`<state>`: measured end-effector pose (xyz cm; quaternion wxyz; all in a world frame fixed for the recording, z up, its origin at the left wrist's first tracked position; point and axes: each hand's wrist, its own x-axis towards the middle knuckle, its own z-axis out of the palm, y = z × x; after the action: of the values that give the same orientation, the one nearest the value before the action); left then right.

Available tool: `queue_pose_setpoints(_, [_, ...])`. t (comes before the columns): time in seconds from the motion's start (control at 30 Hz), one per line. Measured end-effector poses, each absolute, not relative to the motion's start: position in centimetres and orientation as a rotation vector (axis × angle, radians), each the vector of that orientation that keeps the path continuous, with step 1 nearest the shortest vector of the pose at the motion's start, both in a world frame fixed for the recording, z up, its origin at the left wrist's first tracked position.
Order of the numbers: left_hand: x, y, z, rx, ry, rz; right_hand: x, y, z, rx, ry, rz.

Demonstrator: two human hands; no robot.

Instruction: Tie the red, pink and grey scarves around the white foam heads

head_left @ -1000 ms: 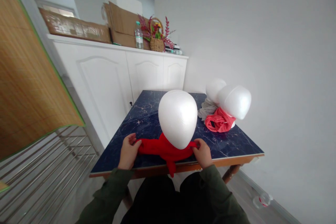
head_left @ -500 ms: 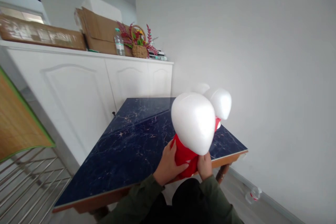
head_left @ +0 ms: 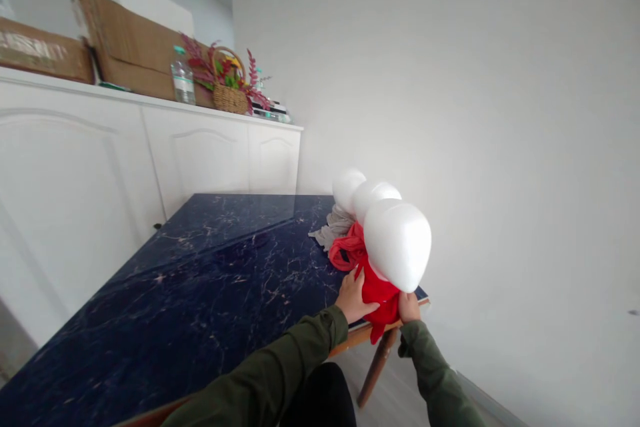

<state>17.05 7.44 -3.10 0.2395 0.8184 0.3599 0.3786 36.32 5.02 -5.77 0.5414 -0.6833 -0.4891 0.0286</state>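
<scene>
A white foam mannequin head with a red scarf wrapped round its neck stands at the near right corner of the dark blue marble table. My left hand presses on the red scarf from the left, fingers closed on the cloth. My right hand grips the scarf from the right, under the head. Just behind stand two more foam heads: one wearing a coral-red scarf and one with a grey scarf.
A white cabinet runs along the left wall, carrying cardboard boxes, a water bottle and a flower basket. A plain white wall is at the right. The table's wooden leg shows below the corner.
The foam head with the red scarf has been carried from the table's front middle to its right corner, beside the other two heads. Both hands moved from the scarf's ends to its neck.
</scene>
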Motion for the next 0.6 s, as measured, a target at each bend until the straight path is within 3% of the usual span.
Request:
queue_pose_setpoints(0.23, [15.0, 6.3, -3.4, 2.239, 1.101, 0.967, 35.8, 2.3, -7.3, -1.576, -1.133, 0.140])
queue_pose_setpoints(0.4, [7.6, 4.2, -4.1, 2.295, 1.222, 0.922, 31.5, -3.0, -8.6, -1.520, -1.096, -0.134])
queue_pose_setpoints(0.5, [1.5, 3.3, -4.4, 2.402, 1.239, 0.866, 26.0, -4.7, -7.4, -1.451, -1.317, -0.199])
queue_pose_setpoints(0.6, [-3.2, 2.6, -4.4, 2.431, 1.384, 0.856, 19.3, -3.3, -4.8, -1.313, -1.696, 0.037])
